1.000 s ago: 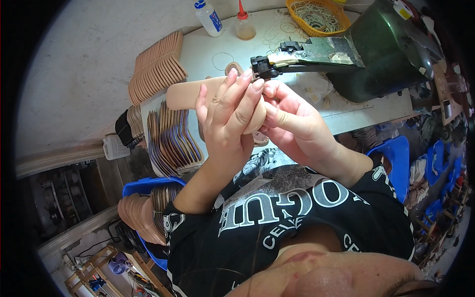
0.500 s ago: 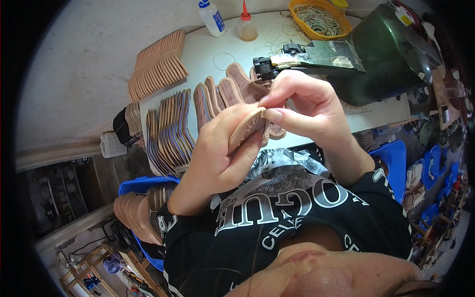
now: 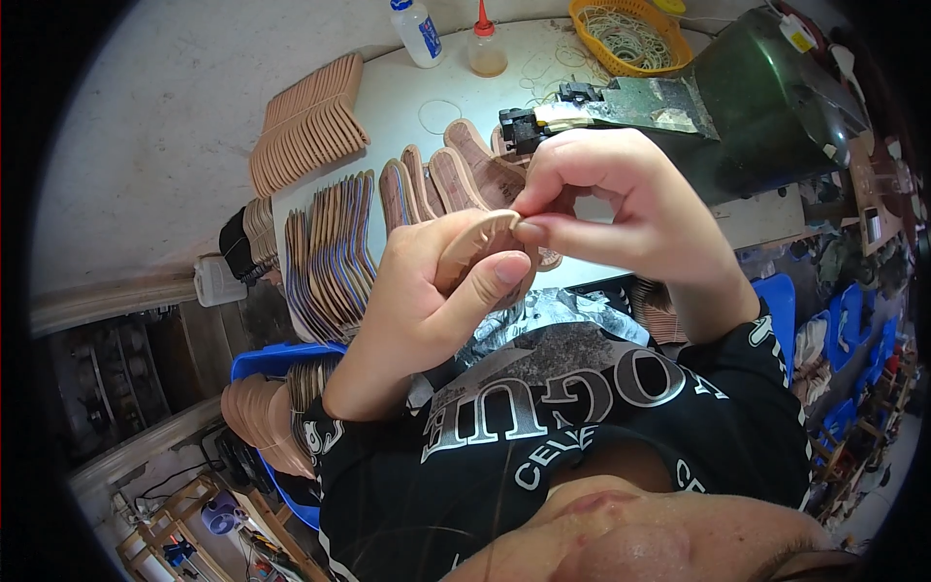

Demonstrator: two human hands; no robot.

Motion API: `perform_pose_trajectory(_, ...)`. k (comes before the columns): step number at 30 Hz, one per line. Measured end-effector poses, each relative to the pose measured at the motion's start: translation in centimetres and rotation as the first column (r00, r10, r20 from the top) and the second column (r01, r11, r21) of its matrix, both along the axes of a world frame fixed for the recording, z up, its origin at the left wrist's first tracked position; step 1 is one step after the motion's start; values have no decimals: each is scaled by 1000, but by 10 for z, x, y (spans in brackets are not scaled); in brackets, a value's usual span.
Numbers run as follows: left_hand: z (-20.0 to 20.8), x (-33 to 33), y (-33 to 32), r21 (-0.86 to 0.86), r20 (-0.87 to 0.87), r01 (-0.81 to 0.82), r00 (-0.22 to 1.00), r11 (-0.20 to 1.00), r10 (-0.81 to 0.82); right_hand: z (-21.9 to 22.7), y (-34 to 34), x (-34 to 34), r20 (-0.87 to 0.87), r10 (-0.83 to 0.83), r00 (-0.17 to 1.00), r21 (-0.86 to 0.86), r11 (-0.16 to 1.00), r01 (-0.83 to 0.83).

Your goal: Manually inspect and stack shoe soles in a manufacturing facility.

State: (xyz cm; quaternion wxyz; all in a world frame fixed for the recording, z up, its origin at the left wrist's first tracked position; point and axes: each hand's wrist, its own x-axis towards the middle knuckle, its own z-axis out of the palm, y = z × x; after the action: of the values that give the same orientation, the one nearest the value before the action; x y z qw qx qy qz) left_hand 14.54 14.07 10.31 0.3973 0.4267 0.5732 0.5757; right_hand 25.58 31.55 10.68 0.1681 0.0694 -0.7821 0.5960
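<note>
My left hand [image 3: 402,296] is closed around a tan shoe insole [image 3: 488,242] above the table's near edge, its thumb lying across the brown underside. Small pleats run along the insole's folded rim. My right hand [image 3: 616,199] pinches that rim at the tip with thumb and forefinger. Behind the hands, several brown insoles with tan edges [image 3: 452,181] lie on the white table [image 3: 393,112]; the hands partly cover them. To the left stands a tight row of insoles on edge [image 3: 335,247].
A banded stack of tan insoles [image 3: 308,126] leans at the far left. At the back are a white bottle [image 3: 417,37], a red-tipped bottle [image 3: 487,55] and a yellow basket [image 3: 667,60] of loose bands. A green machine [image 3: 766,107] reaches in from the right. Blue bins [image 3: 257,361] flank me.
My right hand and forearm have shifted slightly right, still pinching the rim. The left hand has turned the insole a little, so more of its pleated underside shows.
</note>
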Motion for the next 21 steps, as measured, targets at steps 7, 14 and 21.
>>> perform_pose_trajectory(7, -16, -4, 11, 69, 40, -220, 975, 973, 218, -8, -1, -3, 77, -83, 994, -160, 983, 94)
perform_pose_trajectory(14, -17, -3, 13, 109, 148, -164, 978, 980, 147, -11, 9, 3, 248, 114, 962, -489, 872, 23)
perform_pose_trajectory(21, -22, -5, 14, 86, -119, -173, 976, 981, 183, -1, 0, 5, 169, -149, 974, 102, 986, 133)
